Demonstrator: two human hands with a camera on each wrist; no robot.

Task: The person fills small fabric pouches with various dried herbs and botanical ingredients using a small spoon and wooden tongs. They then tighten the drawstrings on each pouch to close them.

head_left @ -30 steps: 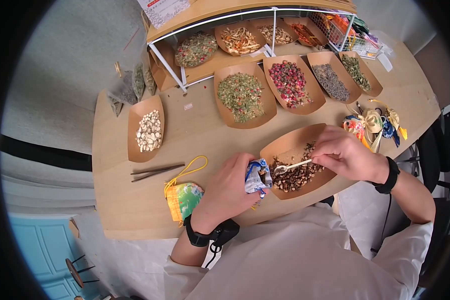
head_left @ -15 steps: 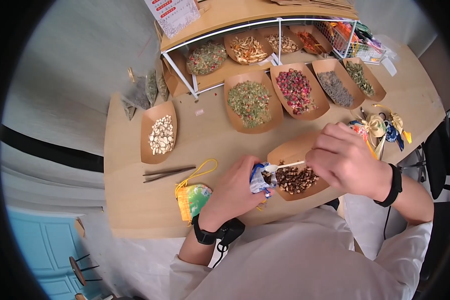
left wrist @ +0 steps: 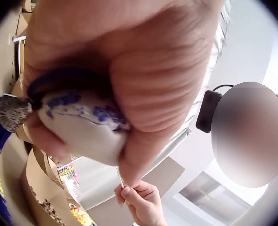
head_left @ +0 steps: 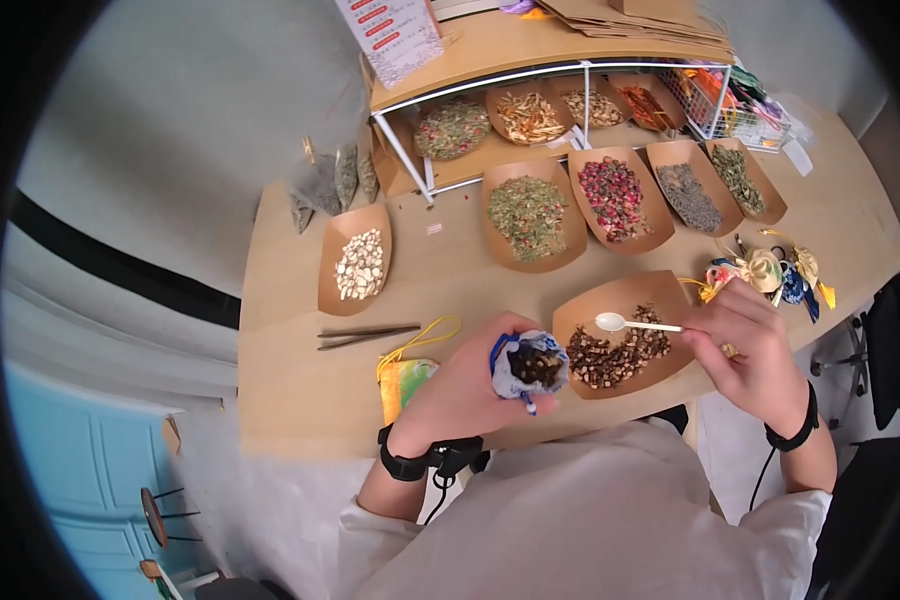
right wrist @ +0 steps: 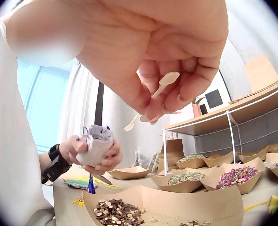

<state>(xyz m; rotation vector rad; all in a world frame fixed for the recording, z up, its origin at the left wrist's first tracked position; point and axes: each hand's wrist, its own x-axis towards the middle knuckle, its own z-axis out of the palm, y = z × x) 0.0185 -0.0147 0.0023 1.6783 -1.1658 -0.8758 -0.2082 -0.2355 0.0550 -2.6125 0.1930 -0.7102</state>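
My left hand (head_left: 450,395) grips a small blue-and-white drawstring pouch (left wrist: 87,136), its mouth gaping upward with dark brown dried bits inside. A blue tassel (left wrist: 0,115) hangs from the pouch in the left wrist view. Between thumb and fingertips, my right hand (head_left: 755,350) pinches a small cream spoon (head_left: 610,322) by its handle. The spoon's bowl looks bare and hovers over a brown paper tray (head_left: 660,290), to the right of the pouch. Chopped dark brown dried herbs (head_left: 615,360) lie in that tray.
Behind stand paper trays of green herbs (head_left: 528,215), rosebuds (head_left: 613,195) and lavender-grey buds (head_left: 688,195), below a shelf (head_left: 550,55). Left are a tray of white slices (head_left: 358,262), tweezers (head_left: 370,337) and a yellow-green pouch (head_left: 405,385). Finished-looking sachets (head_left: 765,270) lie at right.
The spoon went from the brown herbs to the pouch's mouth, then back right over the tray. The pouch's mouth now faces the head camera more. The head view has shifted.
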